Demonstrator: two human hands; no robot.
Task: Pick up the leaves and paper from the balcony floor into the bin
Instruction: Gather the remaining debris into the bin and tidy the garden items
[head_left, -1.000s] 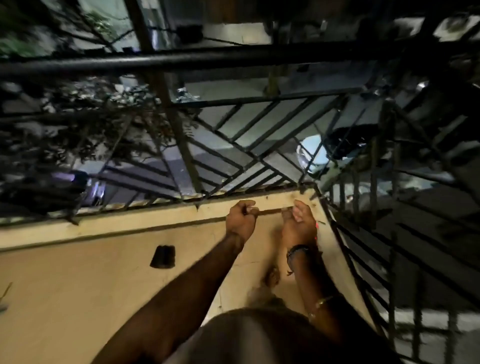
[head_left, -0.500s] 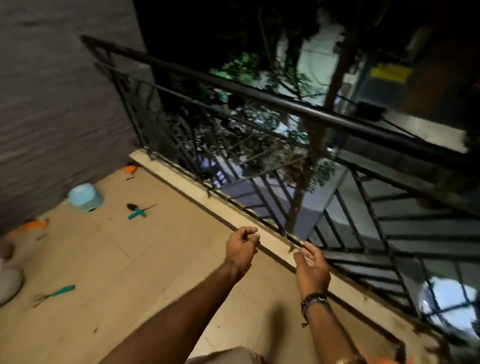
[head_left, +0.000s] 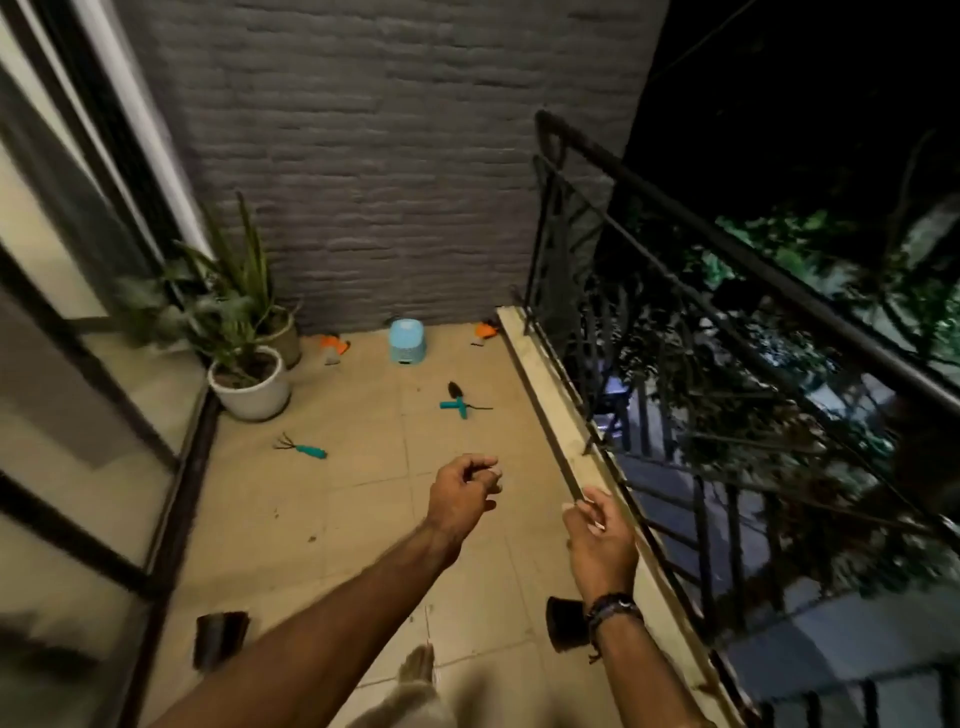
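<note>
Pinch gently by its edge the light, brittle scrap (head_left: 570, 504) seemingly nipped in the right hand (head_left: 602, 540) beside the railing (head_left: 691, 218), well apart from the bin (head_left: 407, 340), with the left hand (head_left: 460, 496) curled, contents impossible to tell.

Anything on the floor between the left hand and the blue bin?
Head view: two teal-handled garden tools lie together between the left hand and the blue bin; otherwise the floor looks bare.

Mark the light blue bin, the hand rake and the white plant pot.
light blue bin (head_left: 407, 351): head view, on its front wall.
hand rake (head_left: 311, 450): head view, on the teal handle.
white plant pot (head_left: 254, 397): head view, on the front wall below the rim.
</note>
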